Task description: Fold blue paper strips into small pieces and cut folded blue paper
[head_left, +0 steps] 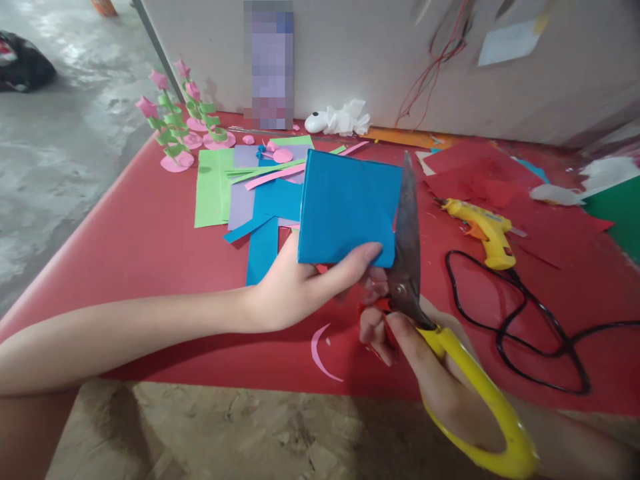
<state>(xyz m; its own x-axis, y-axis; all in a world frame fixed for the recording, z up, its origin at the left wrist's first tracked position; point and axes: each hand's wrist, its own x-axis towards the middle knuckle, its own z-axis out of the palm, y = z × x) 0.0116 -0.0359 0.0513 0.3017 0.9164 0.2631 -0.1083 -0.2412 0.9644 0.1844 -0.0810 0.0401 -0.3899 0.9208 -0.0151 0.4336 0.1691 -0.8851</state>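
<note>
My left hand [300, 287] pinches a folded blue sheet of paper [345, 207] by its lower edge and holds it upright above the red table [150, 233]. My right hand [425, 360] grips large scissors with yellow handles [480, 400]. The dark blades [407, 233] run up along the right edge of the blue sheet.
A yellow glue gun [487, 230] with a black cord [525, 320] lies to the right. Green, purple, blue and pink paper pieces [240, 187] lie behind the sheet, red paper [475, 173] at the far right. Pink paper flowers with green stems [175, 127] stand at the back left. A pink curved scrap [320, 353] lies near the front edge.
</note>
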